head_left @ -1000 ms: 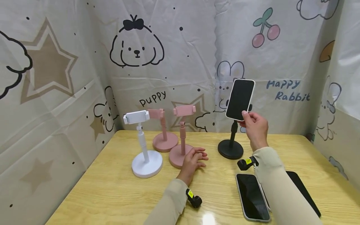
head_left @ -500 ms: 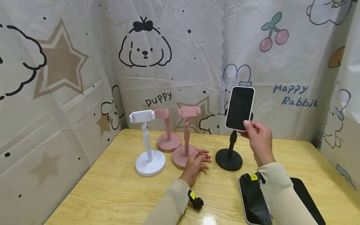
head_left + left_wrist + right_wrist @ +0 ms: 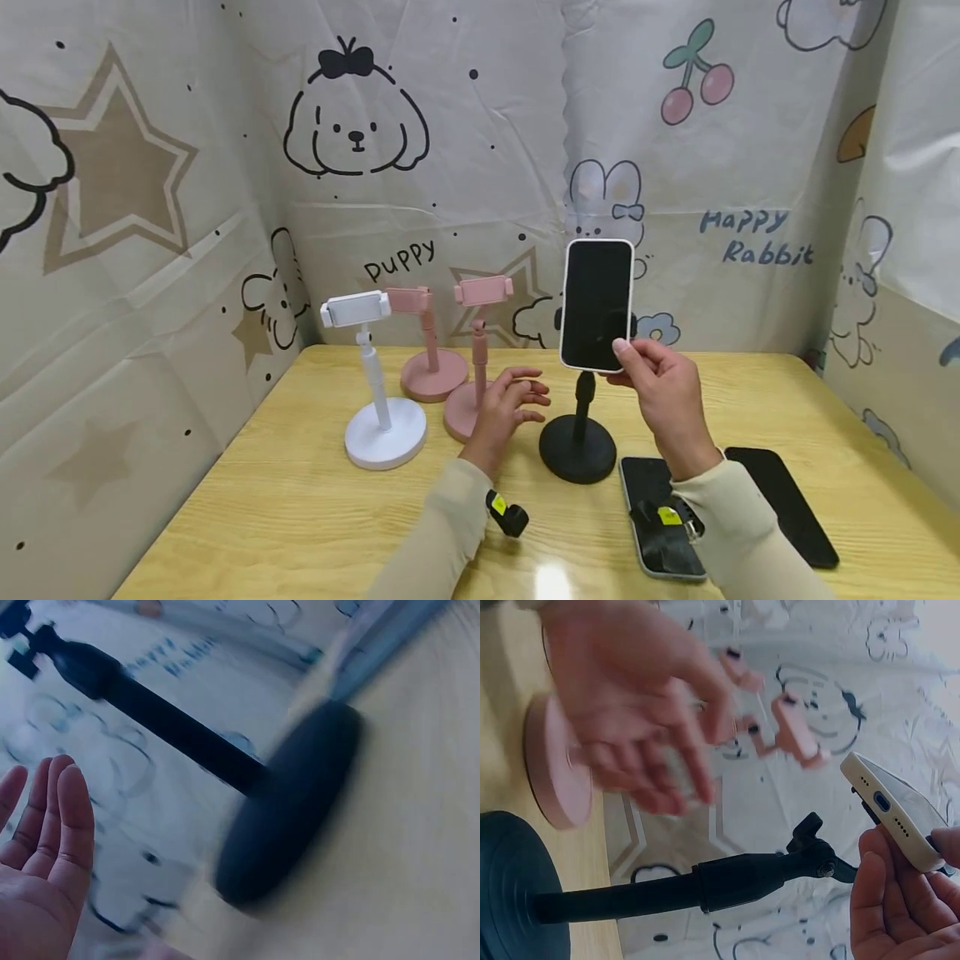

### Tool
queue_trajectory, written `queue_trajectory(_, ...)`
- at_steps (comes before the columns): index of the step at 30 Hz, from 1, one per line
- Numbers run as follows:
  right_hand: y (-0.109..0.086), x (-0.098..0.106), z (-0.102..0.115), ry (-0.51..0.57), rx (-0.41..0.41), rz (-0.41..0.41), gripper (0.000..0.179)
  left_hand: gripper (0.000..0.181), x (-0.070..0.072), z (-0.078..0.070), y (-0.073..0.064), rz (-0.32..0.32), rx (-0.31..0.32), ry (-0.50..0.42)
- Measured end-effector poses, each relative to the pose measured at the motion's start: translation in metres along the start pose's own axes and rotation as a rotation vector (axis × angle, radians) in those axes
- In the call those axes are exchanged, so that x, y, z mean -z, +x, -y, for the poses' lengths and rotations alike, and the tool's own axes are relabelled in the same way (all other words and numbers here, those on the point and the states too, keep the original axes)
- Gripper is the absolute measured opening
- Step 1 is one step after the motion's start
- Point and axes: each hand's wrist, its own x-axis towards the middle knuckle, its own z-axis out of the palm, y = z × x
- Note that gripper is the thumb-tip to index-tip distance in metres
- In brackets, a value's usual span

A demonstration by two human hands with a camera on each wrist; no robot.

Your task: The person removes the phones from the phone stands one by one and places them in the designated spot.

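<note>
My right hand (image 3: 670,408) pinches the lower right corner of a white-edged phone (image 3: 597,304), thumb on its dark screen. The phone stands upright at the top of a black phone stand (image 3: 577,450), whose clamp ends show on both sides of it. In the right wrist view the phone's bottom edge (image 3: 894,816) with its port faces the camera. My left hand (image 3: 506,417) hovers, fingers loosely extended, between the black stand and the front pink phone stand (image 3: 480,354), partly covering the pink base. It holds nothing. The left wrist view shows the black stand's base (image 3: 292,802) blurred.
A second pink phone stand (image 3: 433,377) and a white phone stand (image 3: 385,435) stand at the left. Under my right forearm lie a grey-edged phone (image 3: 643,477) and a flat black device (image 3: 783,508). Printed cloth walls (image 3: 480,150) enclose the wooden table (image 3: 285,500).
The black stand and the phone have come nearer to me and leftward, my right hand still pinching the phone. The phone now looks more upright. My left hand has risen slightly.
</note>
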Motion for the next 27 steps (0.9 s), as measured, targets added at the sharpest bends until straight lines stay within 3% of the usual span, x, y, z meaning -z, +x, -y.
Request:
queue_trajectory(7, -0.023, -0.007, 0.012, -0.025, -0.002, 0.064, 0.037, 0.034, -0.007, -0.052, -0.007, 0.062, -0.199, 0.023)
queue_trajectory(14, -0.045, -0.011, 0.024, -0.011, -0.039, 0.101, 0.035, 0.035, -0.011, -0.098, -0.025, 0.081, -0.323, 0.225)
queue_trajectory(21, -0.061, -0.017, 0.034, -0.003, -0.086, 0.144, 0.034, 0.032, -0.004, -0.130, -0.041, 0.087, -0.340, 0.365)
queue_trajectory(27, -0.068, -0.019, 0.038, -0.002, -0.115, 0.161, 0.034, 0.028, -0.001, -0.142, -0.048, 0.102, -0.357, 0.415)
